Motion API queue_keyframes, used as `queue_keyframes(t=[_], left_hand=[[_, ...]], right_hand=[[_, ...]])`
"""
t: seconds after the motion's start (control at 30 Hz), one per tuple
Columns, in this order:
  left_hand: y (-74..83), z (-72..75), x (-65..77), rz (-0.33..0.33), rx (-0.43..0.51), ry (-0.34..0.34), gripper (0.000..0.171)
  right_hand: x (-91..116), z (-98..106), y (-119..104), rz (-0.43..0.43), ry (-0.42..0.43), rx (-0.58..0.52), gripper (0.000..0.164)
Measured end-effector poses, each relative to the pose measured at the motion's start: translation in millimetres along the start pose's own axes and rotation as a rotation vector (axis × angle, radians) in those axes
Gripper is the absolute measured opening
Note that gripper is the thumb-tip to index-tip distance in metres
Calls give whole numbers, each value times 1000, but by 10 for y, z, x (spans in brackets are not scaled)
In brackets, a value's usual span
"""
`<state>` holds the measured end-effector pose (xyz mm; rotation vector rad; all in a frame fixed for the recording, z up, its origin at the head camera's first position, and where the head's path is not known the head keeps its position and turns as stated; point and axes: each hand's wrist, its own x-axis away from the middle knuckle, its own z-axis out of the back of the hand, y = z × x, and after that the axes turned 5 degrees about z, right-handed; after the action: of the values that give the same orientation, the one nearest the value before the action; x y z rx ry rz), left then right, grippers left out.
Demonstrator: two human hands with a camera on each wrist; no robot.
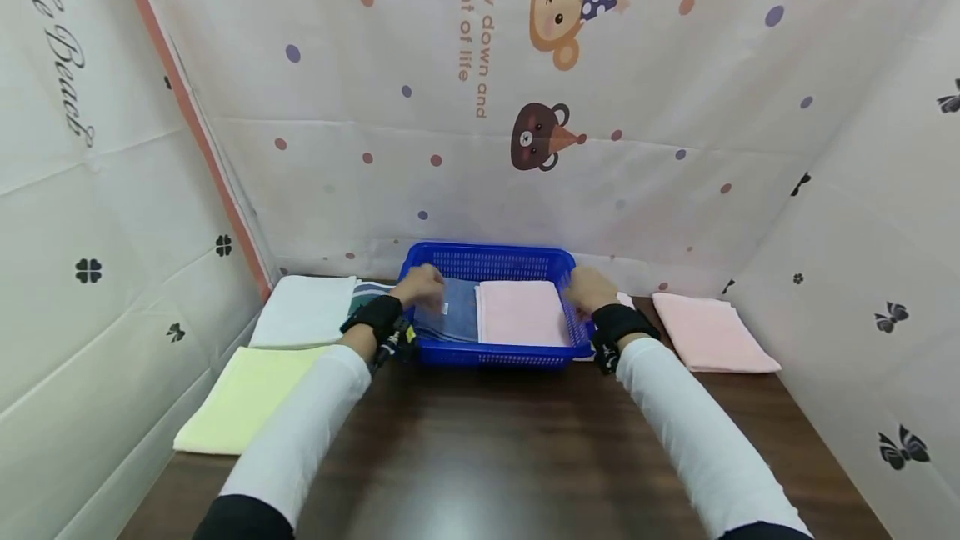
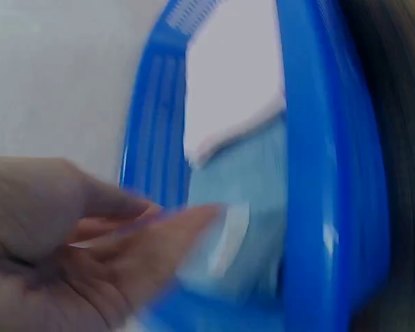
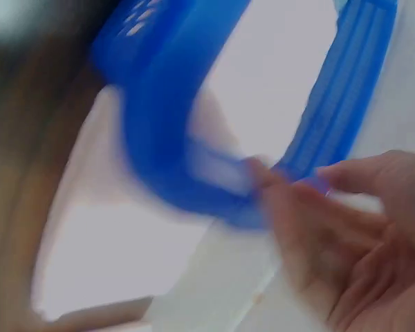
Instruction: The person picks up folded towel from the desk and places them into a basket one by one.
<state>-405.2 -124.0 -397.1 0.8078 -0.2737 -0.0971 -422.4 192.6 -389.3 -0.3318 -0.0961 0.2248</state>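
Observation:
A blue plastic basket (image 1: 491,250) with perforated sides stands on the table near the back wall. Inside it, a folded pale pink cloth (image 1: 522,315) lies to the right of a folded blue cloth (image 1: 459,319), which bears a small white tag (image 2: 234,232). My left hand (image 1: 424,287) grips the basket's left end, with the rim between thumb and fingers. At the opposite end, the right hand (image 1: 589,290) pinches the rim between thumb and fingers (image 3: 277,200). Both wrist views are blurred, and the hands cover parts of the rim.
Left of the basket lie a folded white cloth (image 1: 303,312), a folded yellow cloth (image 1: 243,398) and a partly hidden striped cloth (image 1: 365,293). A folded pink cloth (image 1: 712,333) lies on the right. Printed wall sheets (image 1: 337,215) enclose the brown table (image 1: 480,448) at back and sides.

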Motion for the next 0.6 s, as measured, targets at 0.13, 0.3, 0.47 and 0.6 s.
queue_keyframes(t=[0.13,0.3,0.47,0.6], left_hand=[[-324,130,12,-244,-259,379,33],[-729,60,74,-302,-297,579,31],[-900,-61,106,-287,-285,624,34],[-893,-101,151,-234,-302,589,38]], right_hand=[[-1,-39,221,247,150,92,19],[83,-273,413,352,287,153,31],[177,-518,526,300,398,39,34],[235,-634,567,280,489,-56,34]])
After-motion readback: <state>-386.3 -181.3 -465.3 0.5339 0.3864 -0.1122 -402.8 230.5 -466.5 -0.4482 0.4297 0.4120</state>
